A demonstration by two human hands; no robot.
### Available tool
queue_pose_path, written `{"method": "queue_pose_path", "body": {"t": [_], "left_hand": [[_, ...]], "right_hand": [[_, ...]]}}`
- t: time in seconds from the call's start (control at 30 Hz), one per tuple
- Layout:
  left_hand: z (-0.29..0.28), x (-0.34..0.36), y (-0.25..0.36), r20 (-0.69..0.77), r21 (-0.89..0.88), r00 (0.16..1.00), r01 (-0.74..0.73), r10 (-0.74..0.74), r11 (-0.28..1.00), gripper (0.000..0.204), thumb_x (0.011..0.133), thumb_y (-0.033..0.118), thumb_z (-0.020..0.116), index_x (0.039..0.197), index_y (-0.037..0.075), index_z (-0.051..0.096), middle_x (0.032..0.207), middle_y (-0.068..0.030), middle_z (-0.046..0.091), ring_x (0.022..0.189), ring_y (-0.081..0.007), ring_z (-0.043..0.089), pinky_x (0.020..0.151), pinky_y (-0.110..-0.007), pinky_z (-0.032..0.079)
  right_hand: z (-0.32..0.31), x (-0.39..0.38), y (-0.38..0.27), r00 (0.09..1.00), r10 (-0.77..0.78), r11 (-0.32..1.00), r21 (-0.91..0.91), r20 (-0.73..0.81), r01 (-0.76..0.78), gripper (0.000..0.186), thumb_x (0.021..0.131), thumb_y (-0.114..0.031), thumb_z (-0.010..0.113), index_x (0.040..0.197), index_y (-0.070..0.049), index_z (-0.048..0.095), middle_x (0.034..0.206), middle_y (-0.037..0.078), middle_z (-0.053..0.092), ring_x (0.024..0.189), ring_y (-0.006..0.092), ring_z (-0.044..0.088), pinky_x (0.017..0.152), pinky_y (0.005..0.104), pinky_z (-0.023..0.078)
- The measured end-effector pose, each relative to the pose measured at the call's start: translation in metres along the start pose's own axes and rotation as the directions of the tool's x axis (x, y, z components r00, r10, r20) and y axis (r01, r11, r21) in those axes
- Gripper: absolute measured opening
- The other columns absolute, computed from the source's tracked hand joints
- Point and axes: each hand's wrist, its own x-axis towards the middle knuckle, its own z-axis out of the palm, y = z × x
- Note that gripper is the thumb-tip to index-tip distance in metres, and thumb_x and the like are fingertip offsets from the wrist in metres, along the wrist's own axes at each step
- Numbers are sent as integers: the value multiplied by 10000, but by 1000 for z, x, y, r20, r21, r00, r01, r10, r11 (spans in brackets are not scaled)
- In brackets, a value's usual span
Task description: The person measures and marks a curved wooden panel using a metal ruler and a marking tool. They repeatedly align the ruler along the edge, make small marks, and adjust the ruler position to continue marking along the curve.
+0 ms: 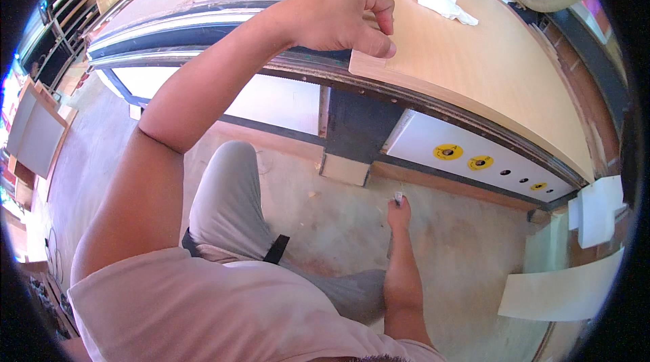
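My left hand (355, 20) is raised over the machine's table, at the near left corner of a light wooden panel (487, 57). Its fingers curl in toward the thumb; whatever they might hold is hidden. A crumpled white cloth or paper (440, 2) lies on the panel, to the right of that hand. Low down in front of the machine, my right hand (399, 213) is closed around a small object (398, 196) with a whitish top. Its kind is too small to make out.
The machine's front has a white panel (420, 142) with yellow round labels and dark knobs. Pale boards (562, 287) lean at the right. A ribbed hose (548, 0) curves at the back right. Shelving (68, 16) and leaning panels (34, 125) stand at the left.
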Motion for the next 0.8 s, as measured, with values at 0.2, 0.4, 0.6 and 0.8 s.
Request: {"method": "queue_pose_path", "body": {"t": [0.2,0.4,0.6,0.8], "left_hand": [[7,-8,-25,-68,-304,979,-204,193,931,556,849,446,796,1180,11,694,1260,-168,649,1252,-297,583,1110,-406,413],[39,-5,-29,-272,-124,860,-476,432,870,346,757,215,729,1042,19,731,1197,-180,689,1202,-345,622,1176,-512,368],[55,-3,-26,-376,-142,812,-527,447,838,219,744,151,703,920,21,696,1063,-138,728,1071,-334,678,1200,-546,340],[41,0,-41,-276,-219,803,-587,528,779,335,751,153,689,1058,28,733,1162,-160,714,1201,-367,623,1210,-531,321]], "right_hand": [[-32,-12,69,969,229,968,125,-95,-217,294,912,-180,662,1137,8,645,964,164,729,863,295,697,801,426,536],[-72,-59,65,929,170,984,13,-329,-176,242,914,-169,663,1088,-1,648,865,104,700,786,240,671,739,409,528],[-118,-119,30,886,416,909,59,-204,-413,390,935,-155,656,1269,42,609,1065,183,729,967,301,704,886,425,532],[-136,-193,32,859,358,894,-132,-365,-428,384,938,-121,630,1292,22,595,1142,216,730,1095,339,704,931,425,541]]}}
